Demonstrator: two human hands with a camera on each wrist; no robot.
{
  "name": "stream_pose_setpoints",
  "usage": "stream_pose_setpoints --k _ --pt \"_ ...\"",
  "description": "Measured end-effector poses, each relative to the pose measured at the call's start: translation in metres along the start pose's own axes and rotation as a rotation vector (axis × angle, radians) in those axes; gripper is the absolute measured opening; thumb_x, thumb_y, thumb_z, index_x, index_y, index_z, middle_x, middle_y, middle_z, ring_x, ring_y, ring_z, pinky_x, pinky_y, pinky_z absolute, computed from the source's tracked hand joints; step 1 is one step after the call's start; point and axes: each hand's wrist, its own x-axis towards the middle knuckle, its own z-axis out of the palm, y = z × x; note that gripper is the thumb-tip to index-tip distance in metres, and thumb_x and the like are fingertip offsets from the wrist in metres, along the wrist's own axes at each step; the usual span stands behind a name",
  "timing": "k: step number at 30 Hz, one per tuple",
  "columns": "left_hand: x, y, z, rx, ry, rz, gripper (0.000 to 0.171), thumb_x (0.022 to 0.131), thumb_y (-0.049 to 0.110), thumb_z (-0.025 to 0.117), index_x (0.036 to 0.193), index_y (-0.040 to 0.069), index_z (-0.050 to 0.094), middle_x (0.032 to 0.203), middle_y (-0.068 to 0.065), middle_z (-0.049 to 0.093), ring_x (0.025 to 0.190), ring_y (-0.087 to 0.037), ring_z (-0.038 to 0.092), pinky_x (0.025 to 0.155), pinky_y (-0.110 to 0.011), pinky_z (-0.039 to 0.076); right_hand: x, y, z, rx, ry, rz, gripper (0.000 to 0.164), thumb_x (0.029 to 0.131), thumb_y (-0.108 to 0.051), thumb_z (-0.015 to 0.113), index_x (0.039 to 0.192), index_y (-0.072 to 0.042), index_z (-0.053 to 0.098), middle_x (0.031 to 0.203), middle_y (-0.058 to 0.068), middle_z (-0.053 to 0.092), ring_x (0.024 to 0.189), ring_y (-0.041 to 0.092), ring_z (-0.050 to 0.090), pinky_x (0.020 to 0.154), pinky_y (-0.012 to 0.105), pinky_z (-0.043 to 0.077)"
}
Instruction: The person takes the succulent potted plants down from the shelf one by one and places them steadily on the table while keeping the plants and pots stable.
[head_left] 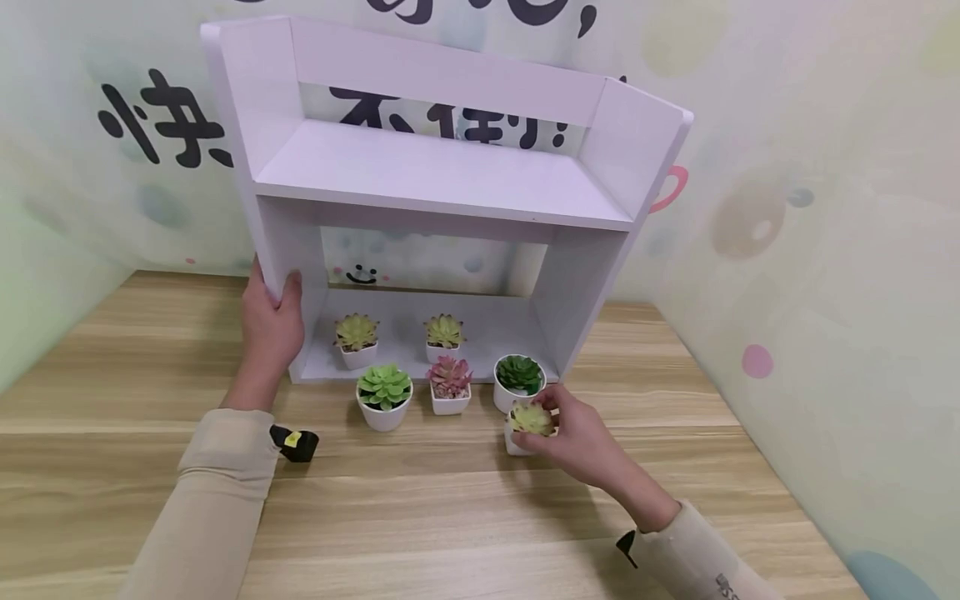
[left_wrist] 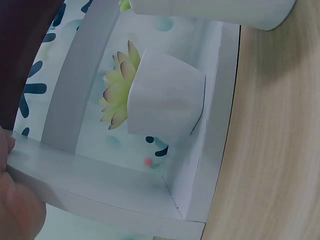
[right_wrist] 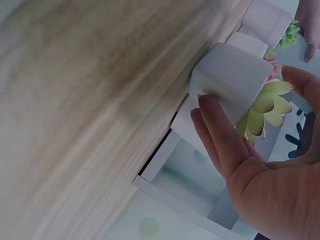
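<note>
My left hand (head_left: 273,327) grips the left side panel of a white two-tier shelf (head_left: 442,173), its thumb on the inner face. At the shelf's front right, my right hand (head_left: 576,435) holds a yellow-green succulent in a square white pot (head_left: 519,443) between thumb and fingers; in the right wrist view, fingertips (right_wrist: 209,102) touch the pot's side. Just behind it is a dark green succulent in a round white pot (head_left: 512,400). A pink succulent (head_left: 450,392) and a bright green one (head_left: 384,400) sit along the shelf's front edge.
Two more yellow-green succulents, one left (head_left: 357,340) and one nearer the middle (head_left: 444,337), stand on the lower shelf board. The wooden table (head_left: 420,517) meets a patterned wall (head_left: 750,233) behind and to the right.
</note>
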Motion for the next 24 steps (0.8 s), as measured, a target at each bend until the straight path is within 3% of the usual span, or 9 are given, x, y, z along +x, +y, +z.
stream_pose_setpoints --k 15,24 --pt "0.0003 -0.0019 0.0007 -0.001 0.005 0.002 0.049 0.099 0.024 0.043 0.143 0.004 0.035 0.136 -0.022 0.049 0.123 -0.033 0.047 0.105 -0.055 0.037 -0.0012 -0.0013 0.0067 -0.001 0.036 -0.018 0.054 0.071 -0.032 0.082 0.111 -0.01 0.053 0.101 0.006 0.062 0.083 0.015 0.055 0.069 0.026 0.046" --pt "0.0008 -0.0041 0.0012 0.005 0.017 0.021 0.049 0.099 0.023 0.044 0.143 0.002 0.036 0.134 -0.023 0.05 0.121 -0.033 0.048 0.104 -0.054 0.038 -0.0006 -0.0012 0.0095 -0.022 0.057 -0.01 0.057 0.07 -0.035 0.083 0.11 -0.009 0.053 0.098 0.006 0.061 0.075 0.013 0.052 0.062 0.024 0.045"
